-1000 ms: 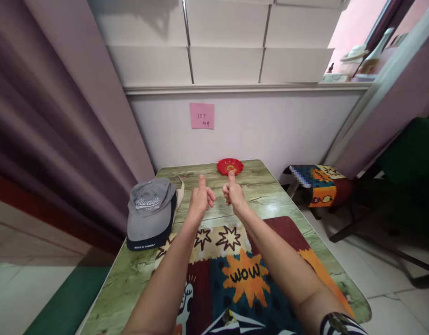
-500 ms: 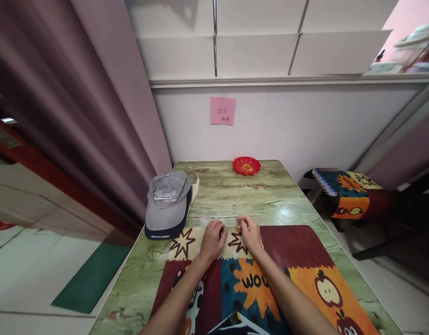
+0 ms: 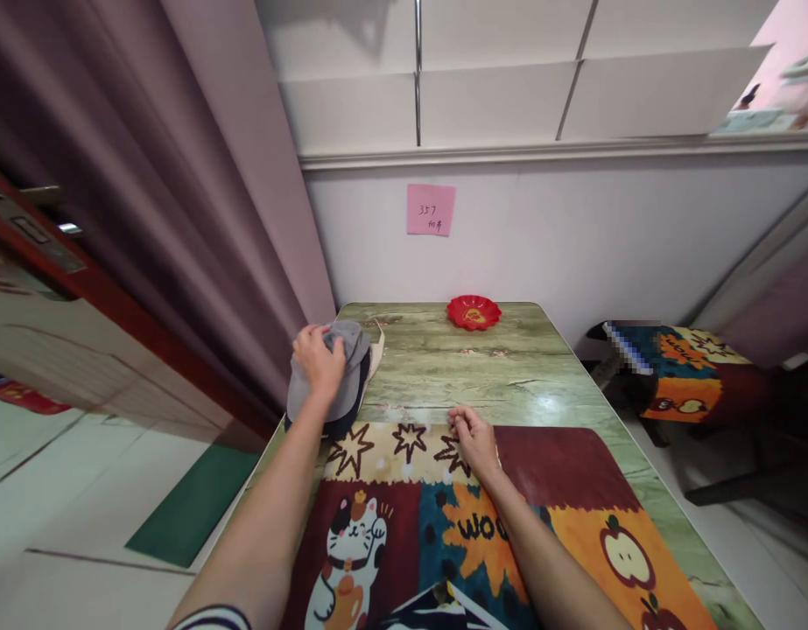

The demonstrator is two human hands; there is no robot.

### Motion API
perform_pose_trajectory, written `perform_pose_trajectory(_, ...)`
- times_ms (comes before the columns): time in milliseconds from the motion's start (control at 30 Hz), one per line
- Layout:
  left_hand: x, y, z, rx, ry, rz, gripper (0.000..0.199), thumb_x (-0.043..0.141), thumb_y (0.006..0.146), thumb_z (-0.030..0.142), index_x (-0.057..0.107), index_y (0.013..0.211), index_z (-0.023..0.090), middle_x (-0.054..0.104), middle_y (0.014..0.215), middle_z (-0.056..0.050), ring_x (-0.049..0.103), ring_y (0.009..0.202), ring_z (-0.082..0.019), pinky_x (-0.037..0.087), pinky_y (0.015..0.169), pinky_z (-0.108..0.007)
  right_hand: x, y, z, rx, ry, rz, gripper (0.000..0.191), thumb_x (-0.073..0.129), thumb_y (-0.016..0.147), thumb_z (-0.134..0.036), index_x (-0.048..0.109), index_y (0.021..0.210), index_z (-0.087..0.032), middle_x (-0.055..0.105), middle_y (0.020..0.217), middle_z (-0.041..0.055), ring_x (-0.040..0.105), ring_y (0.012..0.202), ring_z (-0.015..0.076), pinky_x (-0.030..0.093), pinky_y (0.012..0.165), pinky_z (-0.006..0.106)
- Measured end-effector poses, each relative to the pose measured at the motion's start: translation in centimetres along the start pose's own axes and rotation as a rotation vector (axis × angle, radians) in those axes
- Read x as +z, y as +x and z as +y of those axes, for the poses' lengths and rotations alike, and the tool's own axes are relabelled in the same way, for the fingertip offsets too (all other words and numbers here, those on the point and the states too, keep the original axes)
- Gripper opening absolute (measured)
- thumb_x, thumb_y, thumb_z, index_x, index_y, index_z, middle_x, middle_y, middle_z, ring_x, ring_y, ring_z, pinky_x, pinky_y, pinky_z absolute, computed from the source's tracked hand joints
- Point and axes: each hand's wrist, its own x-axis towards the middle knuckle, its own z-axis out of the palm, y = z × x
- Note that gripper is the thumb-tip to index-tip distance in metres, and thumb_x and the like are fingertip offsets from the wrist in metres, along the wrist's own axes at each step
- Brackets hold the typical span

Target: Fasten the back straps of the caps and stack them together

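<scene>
- Apparently, handling has barely begun: we see the grey cap at the table's left side, not visibly lifted.
- Our left hand spans its crown, part-open with fingers bent; we cannot tell whether it grips.
- Our right hand lies loosely curled, seemingly empty, by the mat's far edge.

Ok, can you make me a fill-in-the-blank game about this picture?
1. The cap under the left hand is mostly ____.
2. The mat by the right hand shows an animal with one paw raised: a ____.
3. The dish is coloured ____.
4. The number on the pink note is ____.

Missing words: grey; cat; red; 357.
</scene>
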Motion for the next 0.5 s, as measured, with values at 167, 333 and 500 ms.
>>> perform_pose_trajectory(167,0.9,3.0,-3.1,-0.178,0.122,-0.166,0.043,0.065,0.079,0.047,0.063,0.109,0.016,0.054,0.129,-0.022,0.046,0.121,-0.041,0.036,0.1,-0.054,0.0,0.0,-0.3,-0.01,-0.011,-0.006,0.032,0.045,0.09,-0.042,0.067,0.095,-0.019,0.071,0.078,0.0051,0.065,0.064,0.0187,0.05,0.063,0.028)
perform_pose_trajectory(333,1.9,2.6,-3.9,-0.196,0.112,-0.202,0.029,0.063,0.081,0.044,0.062,0.097,0.02,0.059,0.121,-0.018,0.049,0.117,-0.037,0.038,0.096,-0.051,-0.1,0.0,-0.4,-0.017,-0.036,-0.003,0.032,0.045,0.09,-0.042,0.067,0.094,-0.019,0.071,0.077,0.0047,0.065,0.063,0.0185,0.05,0.063,0.028)
perform_pose_trajectory(500,1.1,3.2,-3.3,-0.254,0.056,-0.232,0.017,0.063,0.079,0.037,0.058,0.08,0.021,0.063,0.108,-0.012,0.055,0.105,-0.032,0.042,0.089,-0.047,-0.2,-0.1,-0.6,-0.015,-0.04,-0.007,0.031,0.045,0.09,-0.041,0.067,0.094,-0.019,0.071,0.079,0.0049,0.066,0.065,0.0187,0.05,0.064,0.028)
